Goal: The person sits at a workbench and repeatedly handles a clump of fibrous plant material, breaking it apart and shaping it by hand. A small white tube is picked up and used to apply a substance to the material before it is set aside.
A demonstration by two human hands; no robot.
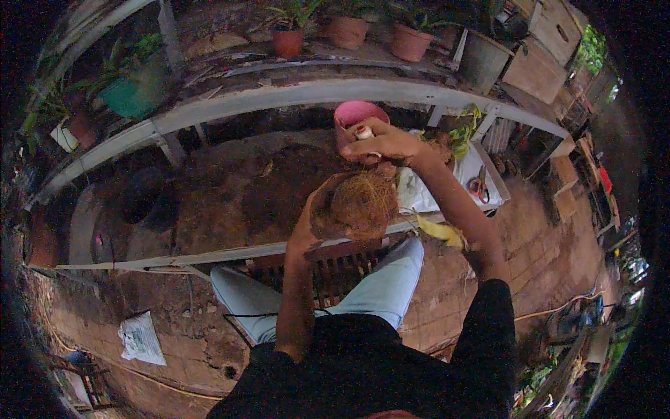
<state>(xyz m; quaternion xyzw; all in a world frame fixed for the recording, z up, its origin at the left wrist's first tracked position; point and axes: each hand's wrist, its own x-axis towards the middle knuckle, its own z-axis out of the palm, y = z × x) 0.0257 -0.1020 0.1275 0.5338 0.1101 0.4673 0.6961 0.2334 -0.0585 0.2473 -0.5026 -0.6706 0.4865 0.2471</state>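
My left hand [317, 216] is wrapped round the left side of a round, brown clump of matted fibres [361, 204], which looks like a root ball. The clump is held above the near edge of the soil-covered bench. Just beyond it, my right hand [384, 143] is closed round a pale handle with a reddish end [363, 131]. The lower part of that handled thing is hidden by the hand and the clump. A pink pot [361, 112] stands right behind my right hand, partly covered by it.
A white sack [417, 190] and red-handled scissors [479, 188] lie in a tray right of the clump. A yellowed leaf [440, 230] hangs below my right forearm. Potted plants, including one red pot [287, 43], line the back shelf. A white bag [142, 339] lies on the floor.
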